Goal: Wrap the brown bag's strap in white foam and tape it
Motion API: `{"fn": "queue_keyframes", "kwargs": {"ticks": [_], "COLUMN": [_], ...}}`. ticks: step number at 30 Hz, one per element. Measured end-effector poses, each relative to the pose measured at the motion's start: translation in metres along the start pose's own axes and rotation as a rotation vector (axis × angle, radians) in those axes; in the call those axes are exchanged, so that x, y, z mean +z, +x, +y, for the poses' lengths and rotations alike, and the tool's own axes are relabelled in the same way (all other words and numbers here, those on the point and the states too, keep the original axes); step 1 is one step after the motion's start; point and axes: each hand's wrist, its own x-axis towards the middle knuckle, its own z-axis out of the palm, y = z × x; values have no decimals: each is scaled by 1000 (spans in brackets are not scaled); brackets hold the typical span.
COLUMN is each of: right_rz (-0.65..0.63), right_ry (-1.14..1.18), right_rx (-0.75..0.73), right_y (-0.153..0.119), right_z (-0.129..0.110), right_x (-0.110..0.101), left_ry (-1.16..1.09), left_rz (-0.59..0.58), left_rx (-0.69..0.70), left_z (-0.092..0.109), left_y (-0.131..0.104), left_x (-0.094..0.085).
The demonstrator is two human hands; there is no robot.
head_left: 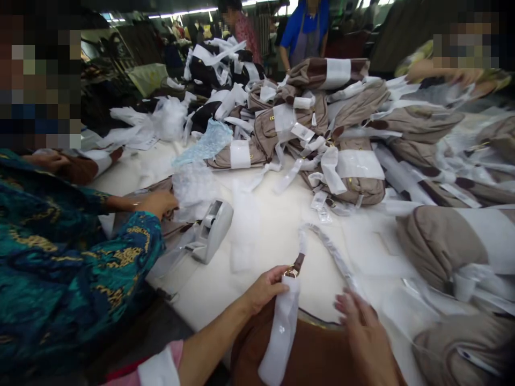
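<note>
A brown bag (322, 354) lies at the near edge of the table, partly cut off by the bottom of the view. My left hand (265, 289) pinches the strap's wrapped end beside a gold-coloured ring (290, 272). A white foam wrap (279, 332) hangs from there over the bag. Beyond the ring, the plastic-wrapped strap (328, 244) loops over the tabletop and comes back toward my right hand (362, 327). That hand is over the bag's right side, blurred, its fingers stretched out; I see nothing held in it.
Taupe bags (360, 171) with white wrapping are piled across the back and right. A grey tape dispenser (213, 230) stands left of centre on the white table (273, 214). A co-worker's patterned sleeve (120, 268) reaches in from the left; other people stand behind the pile.
</note>
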Motion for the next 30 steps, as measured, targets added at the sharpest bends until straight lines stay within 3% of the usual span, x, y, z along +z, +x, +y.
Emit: {"fn": "queue_keyframes", "kwargs": {"ticks": [1, 4, 6, 10, 14, 18, 22, 27, 30], "right_rz": [-193, -367, -419, -512, -428, -339, -226, -292, -333], "right_ry": [137, 250, 380, 744, 922, 955, 1016, 1017, 820], "right_rx": [20, 52, 112, 270, 410, 404, 423, 455, 400], "right_y": [-9, -22, -23, -23, -26, -30, -33, -38, -28], "right_z": [-9, -21, -19, -8, -2, -1, -4, -3, -2], "right_x": [22, 69, 79, 73, 80, 92, 99, 101, 90], "left_ry": [3, -3, -38, -96, -105, -40, 130, 501, 549], "left_rz": [-4, -13, -23, -36, -30, 51, 19, 119, 165], "left_rx": [-2, 4, 24, 44, 46, 50, 60, 213, 231], "left_z": [-3, -6, -6, -4, -5, -8, -8, -7, -11], "left_y": [1, 4, 4, 2, 1, -2, -6, -8, -6], "left_x": [2, 4, 2, 0, 7, 12, 13, 17, 17]}}
